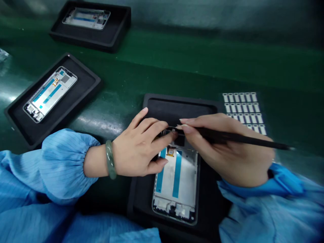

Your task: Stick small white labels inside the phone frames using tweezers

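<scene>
A phone frame (187,175) with blue strips and a small gold flex connector (170,152) lies in a black tray (141,189) in front of me. My left hand (138,150) rests over the frame's upper left edge, fingers spread, with the index fingertip touching near the top. In my right hand (227,148) are slim black tweezers (243,137), pinched between thumb and fingers. Their tip reaches the frame's top edge beside my left fingertips. Whether the tip holds a small part cannot be made out, since fingers cover much of that spot.
On the right lies a sheet of small white stickers (240,108) in rows, partly behind my right hand. A second black tray (83,91) with a phone frame (52,94) stands at left. Farther back is another tray (116,30) holding a phone frame (86,18). The green mat (177,77) lies beneath.
</scene>
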Demonstrator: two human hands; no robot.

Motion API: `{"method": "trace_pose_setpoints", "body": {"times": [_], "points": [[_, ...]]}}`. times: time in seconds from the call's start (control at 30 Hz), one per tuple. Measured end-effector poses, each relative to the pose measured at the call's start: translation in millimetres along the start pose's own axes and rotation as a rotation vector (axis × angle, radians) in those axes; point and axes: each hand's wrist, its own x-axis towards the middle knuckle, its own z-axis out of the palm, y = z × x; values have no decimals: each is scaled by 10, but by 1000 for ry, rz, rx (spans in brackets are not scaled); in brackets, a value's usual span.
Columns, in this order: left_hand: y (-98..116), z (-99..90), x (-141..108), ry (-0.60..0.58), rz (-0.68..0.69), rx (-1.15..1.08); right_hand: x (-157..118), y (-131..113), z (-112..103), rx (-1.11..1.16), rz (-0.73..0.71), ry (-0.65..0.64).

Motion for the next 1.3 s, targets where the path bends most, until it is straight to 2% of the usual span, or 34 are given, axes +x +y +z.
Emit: {"method": "trace_pose_setpoints", "body": {"times": [0.3, 0.57, 0.77, 0.97, 1.17, 1.3], "points": [[5, -7, -1, -11, -1, -10, -13, 54, 22, 15, -32, 58], [2, -9, 5, -10, 6, -6, 18, 43, 16, -44, -55, 44], [-1, -18, 4, -22, 6, 2, 83, 45, 14, -46, 14, -12], [-3, -32, 7, -44, 2, 17, 186, -9, 6, -54, -41, -68], [-6, -30, -8, -51, -8, 2, 106, 7, -37, -111, 63, 92], [-2, -37, -9, -58, -12, 2, 83, 0, -10, -99, 86, 60]]}}
